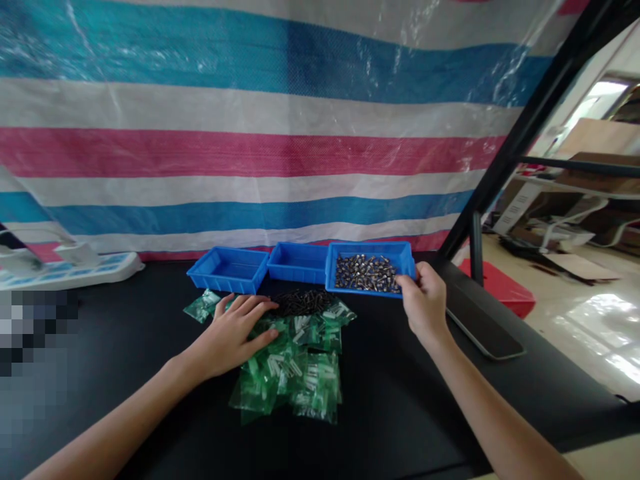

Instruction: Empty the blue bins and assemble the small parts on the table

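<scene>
Our right hand (425,303) pinches the right end of a rectangular blue plastic bin (370,249) of small shiny metal pieces (367,273), presumably steadying it, while our left hand (225,340), loosely spread, seemingly empty, lies over translucent green plastic packets (285,373) front-left of the bin.
</scene>
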The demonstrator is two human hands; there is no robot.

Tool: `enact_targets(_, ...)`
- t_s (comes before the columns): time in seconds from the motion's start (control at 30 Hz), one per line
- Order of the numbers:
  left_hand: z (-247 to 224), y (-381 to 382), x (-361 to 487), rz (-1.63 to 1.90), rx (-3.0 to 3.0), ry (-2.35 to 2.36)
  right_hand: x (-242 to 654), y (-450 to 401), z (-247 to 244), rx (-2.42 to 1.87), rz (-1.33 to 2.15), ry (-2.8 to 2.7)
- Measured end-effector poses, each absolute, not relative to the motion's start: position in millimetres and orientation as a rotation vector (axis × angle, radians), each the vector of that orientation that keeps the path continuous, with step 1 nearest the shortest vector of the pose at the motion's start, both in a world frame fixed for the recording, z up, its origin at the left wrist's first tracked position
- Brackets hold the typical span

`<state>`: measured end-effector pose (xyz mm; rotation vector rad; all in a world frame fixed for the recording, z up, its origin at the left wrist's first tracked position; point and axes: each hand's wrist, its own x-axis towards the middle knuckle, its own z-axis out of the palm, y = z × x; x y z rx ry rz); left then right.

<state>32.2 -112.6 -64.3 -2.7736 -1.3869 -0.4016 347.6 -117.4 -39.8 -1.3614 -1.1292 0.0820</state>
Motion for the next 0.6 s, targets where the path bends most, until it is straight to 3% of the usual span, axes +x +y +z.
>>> enact_targets(0.6,-66.1,-112.6,30.6,-0.389,-2.794,-1.360,339.0,-124.7,-35.7,-1.518,-0.302,-1.331)
